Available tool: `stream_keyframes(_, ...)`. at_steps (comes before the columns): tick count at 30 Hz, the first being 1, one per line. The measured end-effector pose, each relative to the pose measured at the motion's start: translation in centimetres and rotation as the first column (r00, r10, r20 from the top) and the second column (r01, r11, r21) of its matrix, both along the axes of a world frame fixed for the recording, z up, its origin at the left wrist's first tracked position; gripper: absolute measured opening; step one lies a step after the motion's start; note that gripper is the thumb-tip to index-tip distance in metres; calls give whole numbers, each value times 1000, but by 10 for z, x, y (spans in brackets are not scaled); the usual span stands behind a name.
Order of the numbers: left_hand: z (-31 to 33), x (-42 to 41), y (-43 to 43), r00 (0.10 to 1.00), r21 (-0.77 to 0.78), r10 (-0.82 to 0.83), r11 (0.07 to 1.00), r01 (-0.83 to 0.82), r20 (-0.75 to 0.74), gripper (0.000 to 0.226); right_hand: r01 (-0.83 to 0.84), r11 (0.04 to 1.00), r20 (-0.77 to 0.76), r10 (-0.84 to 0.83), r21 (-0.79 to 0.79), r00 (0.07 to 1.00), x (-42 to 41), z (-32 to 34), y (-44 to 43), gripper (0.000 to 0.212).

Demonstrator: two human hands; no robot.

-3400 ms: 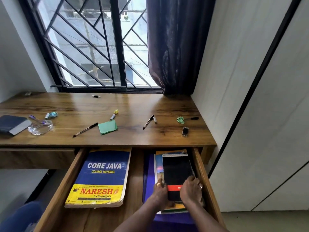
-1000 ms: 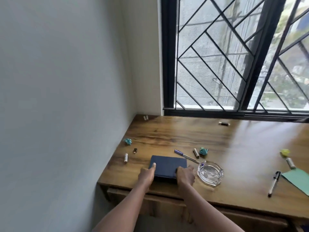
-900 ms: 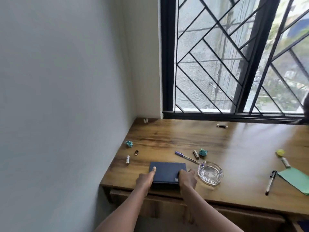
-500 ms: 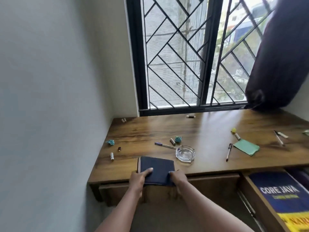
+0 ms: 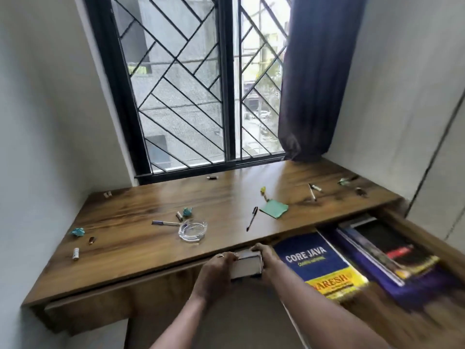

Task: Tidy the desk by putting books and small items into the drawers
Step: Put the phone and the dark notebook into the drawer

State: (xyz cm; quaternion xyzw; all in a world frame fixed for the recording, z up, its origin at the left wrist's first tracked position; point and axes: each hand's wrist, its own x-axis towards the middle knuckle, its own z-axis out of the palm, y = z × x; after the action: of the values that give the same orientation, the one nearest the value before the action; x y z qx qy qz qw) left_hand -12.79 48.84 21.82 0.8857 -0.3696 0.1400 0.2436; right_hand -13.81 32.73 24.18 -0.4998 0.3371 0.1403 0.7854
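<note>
Now the book (image 5: 246,264), lifted off the surface (image 5: 151,248) where it lay a moment ago, hangs just past the front edge, gripped between the left hand (image 5: 219,267) and right hand (image 5: 268,259), with the open drawer (image 5: 425,234) at its three o'clock, probably its next stop.

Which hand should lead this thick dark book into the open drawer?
Right. The right hand grips the thick dark book on the side nearest the open wooden drawer; the left hand holds the far side.

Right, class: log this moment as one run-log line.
left hand: grips book | right hand: grips book | book: held at desk front edge | drawer: open
</note>
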Motion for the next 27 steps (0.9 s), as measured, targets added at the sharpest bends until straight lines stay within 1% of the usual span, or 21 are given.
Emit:
stream_keyframes(1, 1, -7, -29, 999, 22, -34, 999, 34, 17, 44, 31, 999, 23, -30, -34, 999, -10, 6, -29, 29)
stream_keyframes(3, 0, -22, -85, 994, 32, -109, 994, 108, 13, 44, 118, 992, 48, -116, -45, 992, -31, 11, -83, 25)
stream_keyframes(5, -8, -32, -134, 971, 21, -203, 978, 207, -123, 51, 246, 969, 85, -243, -20, 966, -58, 10, -131, 29)
stream_keyframes(6, -13, -38, -161, 955, 45, -220, 971, 233, -199, 60, 340, 941, 102, -337, -8, 936, -70, 5, -159, 30)
stream_keyframes(8, -27, -54, -210, 935, 51, -190, 975, 214, -299, 75, 492, 871, 122, -487, -4, 865, -95, 0, -210, 25)
stream_keyframes(10, -37, -71, -252, 908, 14, -64, 997, 77, -413, 80, 623, 782, 141, -618, 10, 774, -117, -7, -251, 24)
stream_keyframes(11, -43, -78, -276, 853, 2, 5, 1000, -5, -522, 77, 677, 736, 147, -671, 18, 726, -126, -14, -272, 25)
stream_keyframes(12, -51, -81, -300, 763, 25, 66, 998, -65, -643, 71, 723, 691, 148, -718, 27, 680, -133, -19, -290, 26)
stream_keyframes(13, -56, -82, -323, 654, 18, 82, 994, -104, -752, 60, 760, 650, 149, -754, 26, 640, -140, -25, -307, 25)
stream_keyframes(14, -60, -84, -347, 524, -17, 60, 990, -141, -850, 48, 795, 606, 157, -787, 16, 597, -145, -29, -322, 24)
stream_keyframes(15, -63, -85, -367, 397, -95, -9, 976, -198, -918, 39, 822, 569, 175, -808, -19, 563, -149, -34, -335, 21)
stream_keyframes(16, -59, -92, -386, 252, -181, -108, 941, -286, -962, 30, 842, 536, 198, -821, -58, 536, -155, -35, -346, 15)
stream_keyframes(17, -58, -96, -405, 113, -241, -214, 889, -389, -970, 22, 856, 509, 217, -829, -87, 515, -158, -39, -358, 14)
stream_keyframes(18, -63, -99, -423, -3, -250, -283, 851, -462, -959, 30, 856, 509, 223, -827, -94, 516, -162, -42, -369, 15)
stream_keyframes(19, -66, -102, -438, -97, -255, -347, 827, -501, -933, 33, 848, 524, 212, -822, -81, 528, -166, -48, -381, 19)
stream_keyframes(20, -62, -106, -450, -156, -256, -378, 826, -503, -913, 27, 840, 539, 193, -819, -63, 540, -170, -50, -391, 21)
stream_keyframes(21, -67, -106, -464, -168, -246, -373, 828, -504, -913, 27, 829, 557, 169, -813, -50, 557, -171, -55, -404, 16)
stream_keyframes(22, -77, -103, -480, -136, -201, -303, 848, -491, -943, 36, 811, 582, 148, -799, -53, 583, -172, -63, -420, 7)
stream_keyframes(23, -87, -99, -493, -106, -159, -241, 854, -496, -965, 38, 784, 616, 122, -774, -80, 621, -171, -80, -442, 7)
stream_keyframes(25, -97, -91, -512, -110, -122, -208, 847, -517, -972, 27, 681, 714, 62, -681, -164, 730, -172, -107, -482, 17)
stream_keyframes(27, -106, -89, -531, -151, -107, -209, 859, -501, -966, 11, 595, 761, -21, -620, -258, 784, -168, -120, -514, 21)
